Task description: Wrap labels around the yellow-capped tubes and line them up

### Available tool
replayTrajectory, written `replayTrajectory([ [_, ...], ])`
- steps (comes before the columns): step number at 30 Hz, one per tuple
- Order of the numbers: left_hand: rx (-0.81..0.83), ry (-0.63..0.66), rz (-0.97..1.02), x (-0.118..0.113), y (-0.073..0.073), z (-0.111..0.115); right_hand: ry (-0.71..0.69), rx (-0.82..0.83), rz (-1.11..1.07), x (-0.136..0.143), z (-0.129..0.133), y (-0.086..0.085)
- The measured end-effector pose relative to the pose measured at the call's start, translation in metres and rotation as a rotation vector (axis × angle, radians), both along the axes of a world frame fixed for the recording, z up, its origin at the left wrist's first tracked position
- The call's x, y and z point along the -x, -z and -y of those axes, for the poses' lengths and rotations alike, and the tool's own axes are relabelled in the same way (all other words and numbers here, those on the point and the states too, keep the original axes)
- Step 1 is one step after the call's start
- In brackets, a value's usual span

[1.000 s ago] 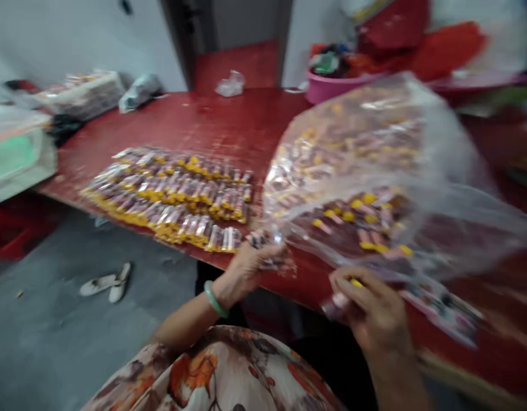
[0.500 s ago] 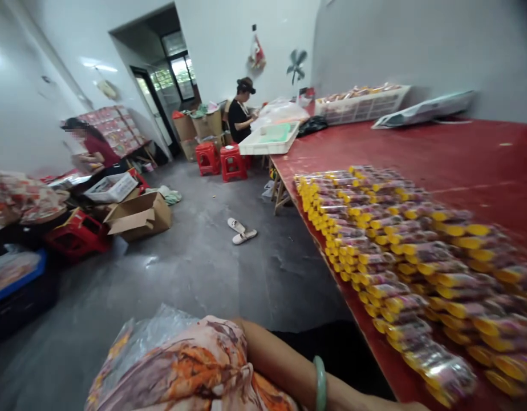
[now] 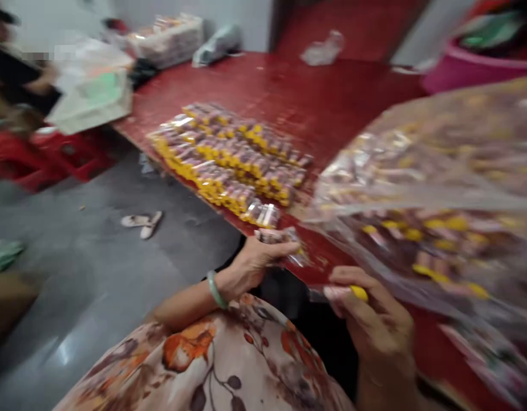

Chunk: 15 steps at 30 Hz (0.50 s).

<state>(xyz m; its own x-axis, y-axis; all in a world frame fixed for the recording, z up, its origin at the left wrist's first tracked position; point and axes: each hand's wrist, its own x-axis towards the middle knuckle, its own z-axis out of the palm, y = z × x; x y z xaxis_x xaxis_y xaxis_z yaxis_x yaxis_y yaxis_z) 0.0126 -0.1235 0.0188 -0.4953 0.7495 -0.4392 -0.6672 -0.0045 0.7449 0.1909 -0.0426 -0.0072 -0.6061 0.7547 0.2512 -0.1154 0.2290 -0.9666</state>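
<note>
My left hand (image 3: pixel 250 262), a green bangle at its wrist, is closed around a crinkled clear plastic packet (image 3: pixel 296 257) at the red table's near edge. Its contents are blurred. To the right, my right hand (image 3: pixel 377 319) pinches a small pale tube with a yellow end (image 3: pixel 358 293), apart from the packet. Beyond my left hand, stacked rows of clear-wrapped, yellow-ended tubes (image 3: pixel 229 160) lie on the table. A large clear plastic bag (image 3: pixel 417 197), full of similar yellow-ended pieces, stands beyond my right hand.
The red table (image 3: pixel 332 85) runs to the back wall. On it are a white tray (image 3: pixel 92 108), a filled white basket (image 3: pixel 169 43) and a magenta tub (image 3: pixel 481 71). Another person's arm (image 3: pixel 41 83) is at far left, near red stools (image 3: pixel 71 151). Slippers (image 3: pixel 146 221) lie on the floor.
The view has swung right, bringing the large bag and my right hand into sight. My left hand, cut off at the lower edge before, now shows with the plastic packet in it.
</note>
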Motion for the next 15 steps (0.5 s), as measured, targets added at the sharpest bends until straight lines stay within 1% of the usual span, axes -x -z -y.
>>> replayTrajectory([
  [2, 0.021, 0.034, 0.018, 0.003, 0.001, -0.009, 0.061, -0.046, -0.015, -0.004, 0.004, -0.002],
  [4, 0.047, 0.083, 0.042, 0.000, 0.001, -0.016, 0.138, -0.107, -0.017, -0.005, 0.009, -0.006],
  [7, 0.044, 0.170, 0.101, -0.010, 0.000, -0.023, 0.292, -0.285, -0.023, -0.005, 0.017, -0.011],
  [10, 0.024, 0.244, 0.134, -0.018, 0.000, -0.026, 0.448, -0.494, -0.031, -0.004, 0.019, -0.013],
  [12, 0.029, 0.252, 0.139, -0.022, 0.001, -0.028, 0.527, -0.593, -0.019, -0.003, 0.019, -0.013],
  [15, 0.047, 0.241, 0.150, -0.025, 0.001, -0.028, 0.571, -0.684, -0.005, -0.004, 0.020, -0.012],
])
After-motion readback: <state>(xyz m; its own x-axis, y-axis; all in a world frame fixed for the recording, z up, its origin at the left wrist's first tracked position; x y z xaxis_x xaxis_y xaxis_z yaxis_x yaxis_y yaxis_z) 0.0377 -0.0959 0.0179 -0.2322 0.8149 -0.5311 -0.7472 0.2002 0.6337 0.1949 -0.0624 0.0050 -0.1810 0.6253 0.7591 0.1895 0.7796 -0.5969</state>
